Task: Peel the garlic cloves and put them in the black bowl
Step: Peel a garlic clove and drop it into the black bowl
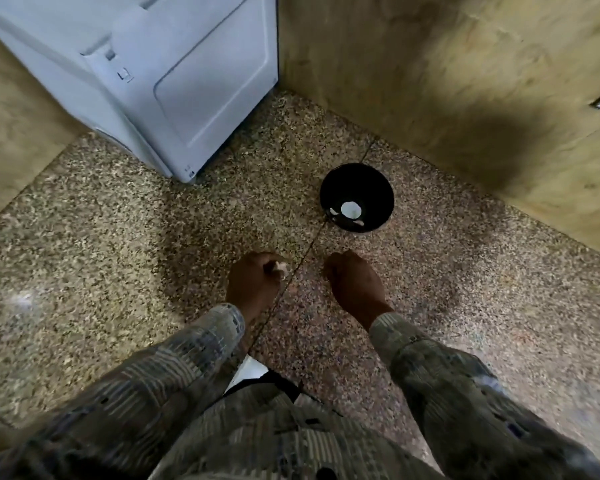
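On my feed the speckled floor [101, 220] is hemmed in on three sides. A white appliance [174, 81] fills the upper left, with its near corner coming down just left of centre. The right panel [465, 81], of wood, runs from the top down the right edge, and the left panel [11, 116] closes off the far left. The widest stretches of floor lie at mid-left and lower right. A dark seam [310, 247] runs diagonally from the right panel's base, under the bowl and down between the hands.

There is one bowl [356, 181], black, standing on the floor right of centre. It is near the right panel's foot but apart from it, and a strip of floor separates it from the hands below. I count three pale pieces [351, 209] in it (one round and large, two small slivers). The blur leaves me unsure whether they are cloves or skin.

Two hands show, side by side and not touching. The left hand [253, 285] pinches one pale clove [280, 267] at its fingertips. The right hand [355, 282] has its fingers curled under, and I cannot tell whether it holds anything. Both arms wear patterned sleeves [174, 358].
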Motion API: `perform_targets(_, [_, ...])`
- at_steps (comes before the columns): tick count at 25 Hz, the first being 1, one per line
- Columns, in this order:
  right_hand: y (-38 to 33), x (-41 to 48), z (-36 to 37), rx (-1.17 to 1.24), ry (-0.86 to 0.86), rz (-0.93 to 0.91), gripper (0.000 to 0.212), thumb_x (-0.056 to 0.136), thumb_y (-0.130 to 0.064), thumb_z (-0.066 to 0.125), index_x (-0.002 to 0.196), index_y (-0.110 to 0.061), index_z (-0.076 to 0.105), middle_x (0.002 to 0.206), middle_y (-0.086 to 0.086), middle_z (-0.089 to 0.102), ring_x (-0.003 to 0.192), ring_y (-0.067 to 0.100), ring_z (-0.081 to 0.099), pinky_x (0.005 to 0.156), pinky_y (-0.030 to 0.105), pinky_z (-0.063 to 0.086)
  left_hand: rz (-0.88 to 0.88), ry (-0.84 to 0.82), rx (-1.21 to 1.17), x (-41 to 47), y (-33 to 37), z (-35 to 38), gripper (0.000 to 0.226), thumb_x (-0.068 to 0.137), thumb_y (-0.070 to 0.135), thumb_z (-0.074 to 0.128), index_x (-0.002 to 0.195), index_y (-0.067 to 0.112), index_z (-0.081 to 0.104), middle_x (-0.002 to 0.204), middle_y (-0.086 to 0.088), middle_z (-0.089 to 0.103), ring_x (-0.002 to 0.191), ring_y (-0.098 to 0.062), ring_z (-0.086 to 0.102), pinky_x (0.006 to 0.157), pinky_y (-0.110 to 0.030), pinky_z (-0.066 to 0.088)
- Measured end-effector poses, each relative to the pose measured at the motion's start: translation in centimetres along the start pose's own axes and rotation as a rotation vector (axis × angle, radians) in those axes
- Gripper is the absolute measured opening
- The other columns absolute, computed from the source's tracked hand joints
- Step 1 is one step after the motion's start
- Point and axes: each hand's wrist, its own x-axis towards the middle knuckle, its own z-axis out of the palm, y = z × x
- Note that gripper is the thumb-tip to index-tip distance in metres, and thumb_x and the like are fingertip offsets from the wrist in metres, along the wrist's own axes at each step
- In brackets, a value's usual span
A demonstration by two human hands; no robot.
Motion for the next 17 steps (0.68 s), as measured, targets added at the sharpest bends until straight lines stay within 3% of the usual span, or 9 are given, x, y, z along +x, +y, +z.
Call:
perform_targets(3, [-1.0,0.8,-2.6,0.281,0.232,0.043,0.016,0.099,-0.028,0.060,0.098,-0.018,0.072,0.096,0.006,0.070,0.086,0.025,0.065,0.071,0.034,0.050,0.047,-0.078,-0.103,0.3,-0.2,0.2,0.022,0.088,0.018,0.071,0.106,0.028,0.080,0.104,0.009,0.076,0.091,0.002,0.067,0.083,-0.015,0.053])
perform_targets(5, [-1.3,1.7,-4.8,0.362,0.394,0.119,0.017,0.099,-0.026,0.062,0.104,-0.018,0.075,0.099,0.007,0.075,0.088,0.025,0.068,0.070,0.028,0.046,0.093,-0.119,-0.135,0.2,0.2,0.3,0.024,0.090,0.014,0.070,0.108,0.026,0.079,0.105,0.009,0.075,0.088,0.012,0.063,0.074,-0.002,0.045])
perform_targets(7, [-1.1,2.1,-6.5,0.319,0.449,0.155,0.023,0.100,-0.024,0.062,0.117,-0.016,0.075,0.106,0.011,0.077,0.095,0.029,0.071,0.075,0.028,0.050,0.098,-0.137,-0.206,0.0,0.9,0.5,0.025,0.090,0.011,0.071,0.109,0.025,0.078,0.105,0.009,0.073,0.088,0.016,0.061,0.068,0.000,0.042])
perform_targets(10, [-0.7,0.7,-6.6,0.219,0.371,0.091,0.026,0.097,-0.018,0.063,0.120,-0.020,0.075,0.108,0.010,0.077,0.095,0.028,0.073,0.081,0.031,0.056,0.097,-0.155,-0.291,-0.2,2.1,0.9,0.024,0.089,0.016,0.074,0.109,0.029,0.078,0.106,0.011,0.073,0.090,0.008,0.065,0.070,-0.008,0.049])
perform_targets(13, [-1.1,-1.9,-4.6,0.321,0.178,0.021,0.023,0.093,-0.016,0.071,0.114,-0.019,0.078,0.111,0.004,0.077,0.099,0.020,0.073,0.088,0.026,0.055,0.102,-0.233,-0.388,-0.6,3.1,1.1,0.017,0.088,0.029,0.079,0.105,0.033,0.078,0.100,0.014,0.075,0.095,-0.002,0.070,0.082,-0.026,0.057])
perform_targets(16, [-1.8,-3.5,-2.9,0.438,0.122,0.031,0.014,0.092,-0.017,0.075,0.105,-0.018,0.081,0.098,-0.001,0.079,0.083,0.006,0.068,0.073,0.006,0.044,0.081,-0.269,-0.507,-1.1,3.9,1.4,0.013,0.087,0.031,0.079,0.100,0.034,0.078,0.097,0.010,0.077,0.096,-0.009,0.072,0.086,-0.036,0.060])
perform_targets(17, [-1.9,-3.8,-2.6,0.495,0.143,0.063,0.012,0.092,-0.018,0.076,0.102,-0.019,0.082,0.094,-0.003,0.079,0.079,0.003,0.067,0.069,0.005,0.043,0.060,-0.261,-0.528,-1.3,4.1,1.4,0.012,0.088,0.031,0.080,0.099,0.034,0.078,0.098,0.009,0.078,0.096,-0.010,0.073,0.085,-0.036,0.060])
